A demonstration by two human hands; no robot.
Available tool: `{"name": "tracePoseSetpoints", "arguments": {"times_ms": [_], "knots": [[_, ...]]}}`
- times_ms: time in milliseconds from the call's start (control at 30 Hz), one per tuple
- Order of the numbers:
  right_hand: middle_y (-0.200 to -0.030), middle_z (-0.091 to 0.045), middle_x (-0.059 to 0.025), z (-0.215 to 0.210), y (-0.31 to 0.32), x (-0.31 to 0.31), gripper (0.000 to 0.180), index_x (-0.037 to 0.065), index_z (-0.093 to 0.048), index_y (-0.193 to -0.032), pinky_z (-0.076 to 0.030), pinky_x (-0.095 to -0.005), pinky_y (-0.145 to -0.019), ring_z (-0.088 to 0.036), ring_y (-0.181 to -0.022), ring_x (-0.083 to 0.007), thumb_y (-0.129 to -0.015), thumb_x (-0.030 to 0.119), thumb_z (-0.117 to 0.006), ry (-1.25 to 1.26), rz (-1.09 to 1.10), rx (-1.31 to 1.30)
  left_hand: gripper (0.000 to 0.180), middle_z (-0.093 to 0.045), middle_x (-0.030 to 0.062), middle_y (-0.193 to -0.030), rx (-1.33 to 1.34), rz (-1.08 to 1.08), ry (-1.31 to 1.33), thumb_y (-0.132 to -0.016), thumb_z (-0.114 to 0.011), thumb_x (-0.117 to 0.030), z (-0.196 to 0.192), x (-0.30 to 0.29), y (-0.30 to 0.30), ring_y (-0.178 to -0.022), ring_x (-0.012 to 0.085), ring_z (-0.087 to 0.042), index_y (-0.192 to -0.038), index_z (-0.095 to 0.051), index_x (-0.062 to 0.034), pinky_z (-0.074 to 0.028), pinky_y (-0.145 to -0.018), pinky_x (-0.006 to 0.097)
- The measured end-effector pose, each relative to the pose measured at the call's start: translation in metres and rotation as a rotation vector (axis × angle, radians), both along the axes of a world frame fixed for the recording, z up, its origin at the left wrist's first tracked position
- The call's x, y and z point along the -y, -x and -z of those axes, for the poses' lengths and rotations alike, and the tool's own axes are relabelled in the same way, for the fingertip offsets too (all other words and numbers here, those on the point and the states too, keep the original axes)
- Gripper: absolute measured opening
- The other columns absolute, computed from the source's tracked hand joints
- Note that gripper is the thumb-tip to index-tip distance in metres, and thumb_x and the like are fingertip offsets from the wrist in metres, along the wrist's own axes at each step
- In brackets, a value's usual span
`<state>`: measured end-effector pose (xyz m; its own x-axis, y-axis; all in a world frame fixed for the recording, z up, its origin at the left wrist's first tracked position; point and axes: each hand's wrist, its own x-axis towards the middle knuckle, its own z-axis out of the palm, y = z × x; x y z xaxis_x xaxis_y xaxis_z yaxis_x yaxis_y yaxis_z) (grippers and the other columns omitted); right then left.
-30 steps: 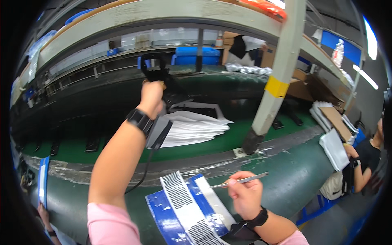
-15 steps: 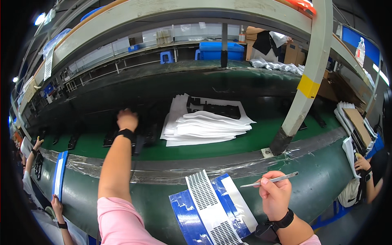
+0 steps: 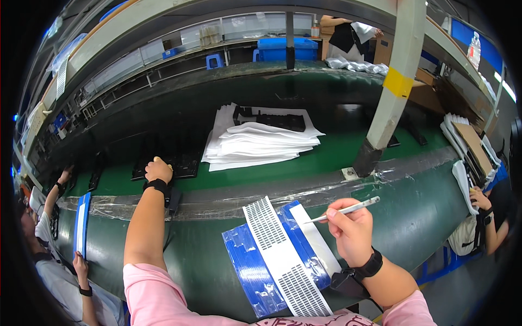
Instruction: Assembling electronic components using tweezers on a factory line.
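My left hand (image 3: 159, 169) reaches out to the left over the green belt, its fingers closed at the near edge of a flat black plastic part (image 3: 185, 166). Yellow covers show on some fingertips; the gripping side is partly hidden. A pair of metal tweezers (image 3: 348, 209) is pinched in my right hand (image 3: 352, 231), pointing left above the near ledge. Below the tweezers' tip lies a white label sheet (image 3: 283, 255) with rows of small dark labels, on a blue board (image 3: 244, 269).
Stacked white foam sheets (image 3: 261, 144) carry a black part (image 3: 280, 120) on the belt. A grey post (image 3: 389, 108) with a yellow band rises at right. Co-workers' hands are at far left, one by a blue strip (image 3: 81, 225), and at far right by upright sheets (image 3: 470, 141).
My left hand has drawn back from farther over the belt to the black part's near edge. The whole view has shifted a little; my right hand keeps hold of the tweezers.
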<state>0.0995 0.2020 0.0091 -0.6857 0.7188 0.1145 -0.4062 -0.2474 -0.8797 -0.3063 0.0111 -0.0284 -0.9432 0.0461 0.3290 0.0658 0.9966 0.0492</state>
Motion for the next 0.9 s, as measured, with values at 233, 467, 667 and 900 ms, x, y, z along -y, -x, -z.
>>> {"name": "tracePoseSetpoints", "arguments": {"times_ms": [233,467,667,900], "knots": [[-0.066,-0.056,-0.0069,0.006,0.006,0.001,0.01,-0.002,-0.053,-0.081,-0.031,-0.0145,-0.041,-0.045,-0.049,-0.0038,-0.073,0.001,-0.056,0.019,-0.022,-0.01,0.04,-0.06,0.0172,-0.079,0.415,0.145,-0.428,-0.064,-0.067,-0.026,0.01,0.044,0.062,-0.071,0.0219,-0.06,-0.084,-0.058,0.0075,-0.043,-0.057,0.031],[-0.06,-0.053,-0.0058,0.002,-0.001,-0.017,0.007,-0.002,-0.053,-0.079,-0.03,-0.0154,-0.039,-0.043,-0.045,-0.0055,-0.074,0.001,-0.055,0.058,0.049,-0.007,0.033,-0.048,0.0024,-0.066,0.203,0.567,-0.85,-0.058,-0.069,-0.002,-0.05,0.075,0.008,-0.056,0.0118,-0.048,-0.077,-0.043,0.0008,-0.04,-0.051,0.026],[-0.06,-0.053,-0.0057,-0.006,-0.003,-0.023,0.007,-0.002,-0.053,-0.079,-0.03,-0.0155,-0.039,-0.043,-0.045,-0.0059,-0.074,0.001,-0.056,0.119,0.011,-0.078,0.069,-0.045,0.0176,-0.106,0.199,0.376,-0.307,-0.058,-0.072,-0.012,-0.036,0.158,-0.084,-0.098,0.0261,-0.046,-0.115,-0.035,0.0,-0.04,-0.083,0.034],[-0.065,-0.057,-0.0092,-0.004,-0.009,-0.027,0.008,-0.002,-0.053,-0.08,-0.03,-0.0155,-0.039,-0.043,-0.045,-0.0052,-0.073,0.001,-0.057,0.1,0.029,-0.045,0.034,-0.047,0.0114,-0.105,-0.012,1.091,-0.353,-0.072,-0.058,-0.007,-0.13,-0.069,-0.134,-0.095,0.0202,-0.047,-0.103,-0.048,0.001,-0.039,-0.079,0.027]]}}
